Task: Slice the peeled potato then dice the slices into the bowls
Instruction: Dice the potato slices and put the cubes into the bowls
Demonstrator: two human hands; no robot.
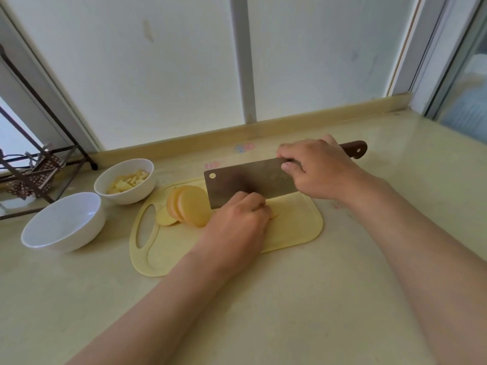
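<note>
On the pale yellow cutting board (295, 227) lies a fanned stack of round potato slices (189, 206), with a smaller slice (164, 219) at its left. My left hand (237, 222) presses on a potato slice (274, 216) that is mostly hidden under my fingers. My right hand (316, 169) grips the cleaver (242, 183) where the blade meets the brown handle. The blade stands just behind my left knuckles. The far white bowl (143, 191) holds potato dice (129, 181). The near white bowl (66, 222) holds nothing.
A dark metal rack (39, 164) with patterned cloth stands at the far left by the window. A low ledge (237, 133) and frosted window panes close off the back of the beige counter (263, 299).
</note>
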